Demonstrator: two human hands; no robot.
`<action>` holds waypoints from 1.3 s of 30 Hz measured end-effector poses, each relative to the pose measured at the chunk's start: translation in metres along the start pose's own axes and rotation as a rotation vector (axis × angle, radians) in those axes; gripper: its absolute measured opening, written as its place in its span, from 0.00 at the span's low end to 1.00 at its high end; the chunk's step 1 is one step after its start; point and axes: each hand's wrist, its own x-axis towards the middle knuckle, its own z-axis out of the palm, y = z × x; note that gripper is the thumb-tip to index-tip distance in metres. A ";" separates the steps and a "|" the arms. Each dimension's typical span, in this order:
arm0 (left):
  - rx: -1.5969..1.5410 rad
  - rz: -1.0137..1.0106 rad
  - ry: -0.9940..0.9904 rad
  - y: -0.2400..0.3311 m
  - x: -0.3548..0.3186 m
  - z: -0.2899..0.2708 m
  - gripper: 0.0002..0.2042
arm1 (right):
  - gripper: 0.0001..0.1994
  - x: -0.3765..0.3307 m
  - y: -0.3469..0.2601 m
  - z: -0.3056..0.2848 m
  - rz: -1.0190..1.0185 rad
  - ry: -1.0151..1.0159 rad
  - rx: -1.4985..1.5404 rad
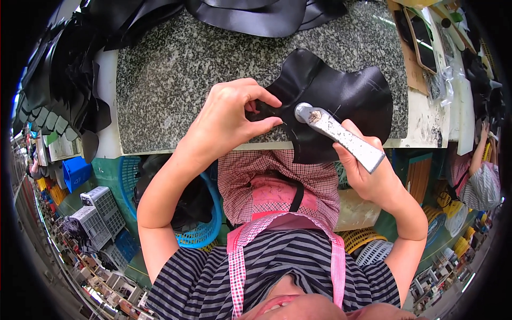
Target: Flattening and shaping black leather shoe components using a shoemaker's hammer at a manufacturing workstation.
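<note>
Watching remotely, I see black sheets [250, 16] crowding the speckled slab [170, 96]; my right hand [368, 168] clasps a scuffed hammer [346, 140]; my left hand [229, 112], parted, touches a smooth, lobed piece [354, 98].

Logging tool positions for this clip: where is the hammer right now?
In the head view, the hammer is right of centre, in the right hand, its round end over the black sheet.

Lobed black leather piece [362, 98], on a speckled slab [160, 96], overhanging its near edge, scuffed grey hammer [344, 137] slanted over it
</note>
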 end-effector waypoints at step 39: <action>-0.017 0.062 0.065 -0.008 -0.002 0.003 0.10 | 0.17 -0.008 -0.032 0.009 0.414 -0.073 0.030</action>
